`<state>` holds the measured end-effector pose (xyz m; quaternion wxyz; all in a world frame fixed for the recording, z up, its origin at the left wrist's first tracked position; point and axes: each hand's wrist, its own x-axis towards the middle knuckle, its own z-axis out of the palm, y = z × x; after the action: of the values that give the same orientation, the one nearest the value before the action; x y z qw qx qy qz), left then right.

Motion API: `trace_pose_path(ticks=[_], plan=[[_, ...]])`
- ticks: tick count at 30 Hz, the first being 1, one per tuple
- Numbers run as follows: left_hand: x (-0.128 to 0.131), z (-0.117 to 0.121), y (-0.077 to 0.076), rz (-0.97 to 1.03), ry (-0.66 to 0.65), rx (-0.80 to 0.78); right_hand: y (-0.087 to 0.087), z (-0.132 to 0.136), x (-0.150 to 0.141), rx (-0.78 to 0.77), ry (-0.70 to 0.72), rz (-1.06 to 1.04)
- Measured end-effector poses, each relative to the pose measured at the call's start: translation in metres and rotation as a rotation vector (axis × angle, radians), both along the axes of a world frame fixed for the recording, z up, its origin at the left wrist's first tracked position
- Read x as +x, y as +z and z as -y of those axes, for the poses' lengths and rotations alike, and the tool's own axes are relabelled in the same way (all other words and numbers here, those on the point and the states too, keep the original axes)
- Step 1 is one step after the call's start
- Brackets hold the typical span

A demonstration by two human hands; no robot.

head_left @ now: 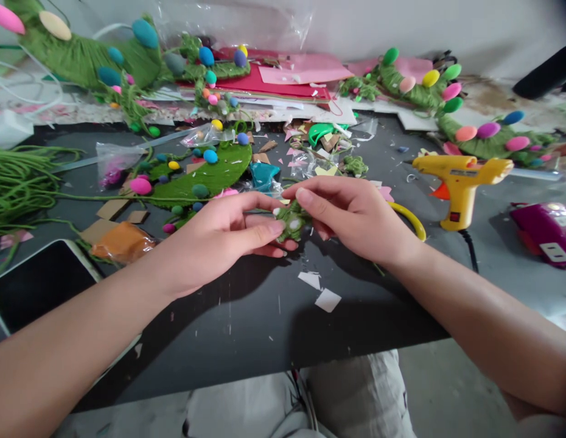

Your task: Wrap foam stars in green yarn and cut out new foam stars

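Tuft (294, 222) of green yarn, knobbly and pale-spotted, sat mid-dial in the head view, pinched by both hands — the left hand (228, 234) on its 9 o'clock side, the right hand (360, 213) at 3. Yarn seemed wound over most of it; what remained could not be told. Smooth, oval eggs (145, 33) already studded the wound crescent (82, 58) at 10 o'clock. Limp, stringy yarn (18, 188) lay at 9, a hard plastic glue gun (463, 182) near 3 — both untouched.

I took this for a craft workshop: across the dark worktop (246, 328) I saw a yellow glue gun (463, 182), heaped green yarn (18, 188), cardboard offcuts (113, 208) and stacked pink paper (305, 68).
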<state>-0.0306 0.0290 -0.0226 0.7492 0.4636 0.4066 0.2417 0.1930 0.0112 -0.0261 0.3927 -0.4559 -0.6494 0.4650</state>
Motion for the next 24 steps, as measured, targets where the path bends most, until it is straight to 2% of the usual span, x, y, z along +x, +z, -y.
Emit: trace_pose_path(ticks=[8, 12, 20, 24], plan=[[-0.0013, 0.0021, -0.0008, -0.002, -0.016, 0.073, -0.0047, 0.0022, -0.0022, 0.019, -0.038, -0.004], [-0.0024, 0.003, 0.0011, 0.042, -0.021, 0.004, -0.0072, 0.0044, -0.0031, 0.017, -0.05, -0.008], [0.0002, 0.0019, -0.0033, 0.037, 0.087, -0.033, -0.0018, 0.0072, -0.0066, 0.133, -0.111, 0.067], [0.0003, 0.0001, -0.005, -0.002, 0.072, 0.064, -0.0008, 0.0074, -0.0064, 0.131, -0.127, 0.082]])
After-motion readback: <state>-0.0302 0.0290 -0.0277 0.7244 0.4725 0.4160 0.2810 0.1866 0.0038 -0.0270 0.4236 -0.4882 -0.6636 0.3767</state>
